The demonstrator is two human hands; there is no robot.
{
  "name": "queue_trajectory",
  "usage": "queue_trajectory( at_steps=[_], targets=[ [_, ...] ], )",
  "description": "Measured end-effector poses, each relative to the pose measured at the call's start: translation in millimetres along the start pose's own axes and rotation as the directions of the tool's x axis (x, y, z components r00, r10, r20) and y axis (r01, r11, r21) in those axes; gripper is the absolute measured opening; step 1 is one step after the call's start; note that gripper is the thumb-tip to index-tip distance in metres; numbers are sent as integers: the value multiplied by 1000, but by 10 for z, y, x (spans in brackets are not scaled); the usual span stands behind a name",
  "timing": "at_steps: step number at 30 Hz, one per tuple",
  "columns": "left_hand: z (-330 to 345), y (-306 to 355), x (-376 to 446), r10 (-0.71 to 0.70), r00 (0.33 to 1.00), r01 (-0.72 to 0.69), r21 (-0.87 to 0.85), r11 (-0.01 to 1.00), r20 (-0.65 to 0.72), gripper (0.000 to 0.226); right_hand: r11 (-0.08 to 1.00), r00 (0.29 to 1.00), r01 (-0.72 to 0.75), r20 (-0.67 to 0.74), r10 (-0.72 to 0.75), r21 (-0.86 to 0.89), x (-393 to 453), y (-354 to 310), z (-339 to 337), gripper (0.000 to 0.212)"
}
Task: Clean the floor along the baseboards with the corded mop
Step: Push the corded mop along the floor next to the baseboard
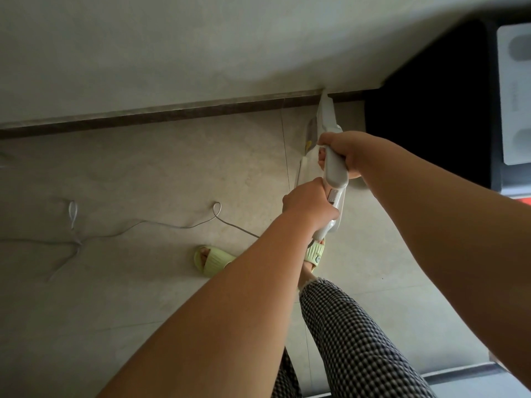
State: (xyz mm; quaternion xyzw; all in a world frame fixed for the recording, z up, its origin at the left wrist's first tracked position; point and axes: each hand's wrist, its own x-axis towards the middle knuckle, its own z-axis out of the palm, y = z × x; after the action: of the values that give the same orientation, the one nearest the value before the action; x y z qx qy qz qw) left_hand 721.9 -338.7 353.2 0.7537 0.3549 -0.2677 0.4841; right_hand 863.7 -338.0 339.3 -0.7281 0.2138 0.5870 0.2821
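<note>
I see pale tiled floor [143,173], thin grout lines crossing it. Dark baseboard [172,114] along its far edge, under wall. White cord [178,225] lying loose on tiles at left, looped in two places, tangled further left. My two green slippers [211,261] planted on tiles, right one mostly hidden. Mop head at baseboard, contact with floor hidden from me. Black cabinet [425,110] standing on floor at right.

Both arms outstretched, left hand [309,202] and right hand [343,152] gripping
</note>
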Motion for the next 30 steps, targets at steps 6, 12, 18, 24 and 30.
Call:
queue_trajectory(
  at_steps=[6,12,18,24,30],
  targets=[
    [-30,-29,-18,0,1000,0,1,1000,4,36,1000,1000,-12,12,12,-1,9,3,39,15],
    [-58,-43,-44,-3,1000,3,1,1000,2,35,1000,1000,-5,11,5,-13,-7,0,71,15],
    [-91,-51,-68,-4,1000,4,1,1000,1,36,1000,1000,-2,12,2,-20,-39,-12,105,14],
    [-102,-84,-89,0,1000,0,0,1000,-6,37,1000,1000,-8,18,9,-19,-49,-9,137,15],
    [-104,-109,-116,-5,1000,5,-5,1000,-5,36,1000,1000,-19,17,20,-21,-54,4,182,17]
  ],
)
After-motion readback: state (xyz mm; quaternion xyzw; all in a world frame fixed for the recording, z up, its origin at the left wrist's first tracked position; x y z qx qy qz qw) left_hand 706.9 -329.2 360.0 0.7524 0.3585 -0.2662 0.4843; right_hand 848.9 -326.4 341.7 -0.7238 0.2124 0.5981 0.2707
